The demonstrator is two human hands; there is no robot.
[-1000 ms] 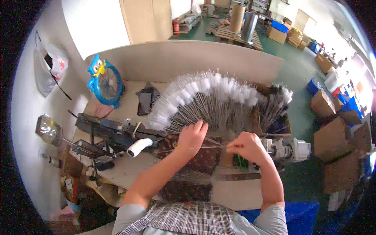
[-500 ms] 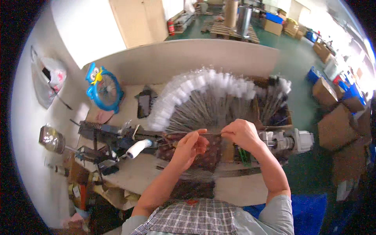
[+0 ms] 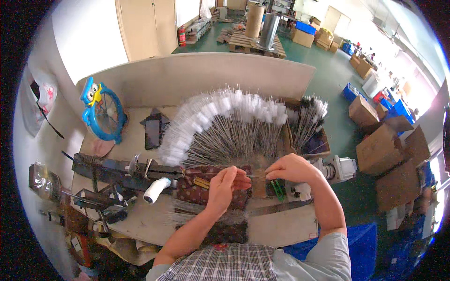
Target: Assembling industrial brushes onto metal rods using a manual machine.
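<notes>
A thin metal wire (image 3: 258,176) stretches nearly level above the bench, from the dark machine arm at the left toward the grey motor unit at the right. My left hand (image 3: 226,186) pinches around it near its middle, fingertips together and pointing up. Farther right, my right hand (image 3: 293,168) grips the wire's right part between thumb and fingers, palm down. Just beyond both hands lies a wide fan of wire-stemmed brushes (image 3: 229,105) with white bristle heads outward. Under the wire is a dark red dotted cloth (image 3: 192,189), with a small brass-coloured piece (image 3: 201,182) on it.
The black machine arm (image 3: 122,167) and a white handle (image 3: 157,190) occupy the left. A grey motor unit (image 3: 340,168) stands at the right, near green-handled tool (image 3: 278,189). Dark-headed brushes (image 3: 311,114) fill a box behind. A phone (image 3: 153,132) and blue bird-shaped frame (image 3: 103,110) stand left.
The view has turned slightly right, so the bench appears farther left. Against the bench, both hands have shifted a little right along the wire, toward the motor unit.
</notes>
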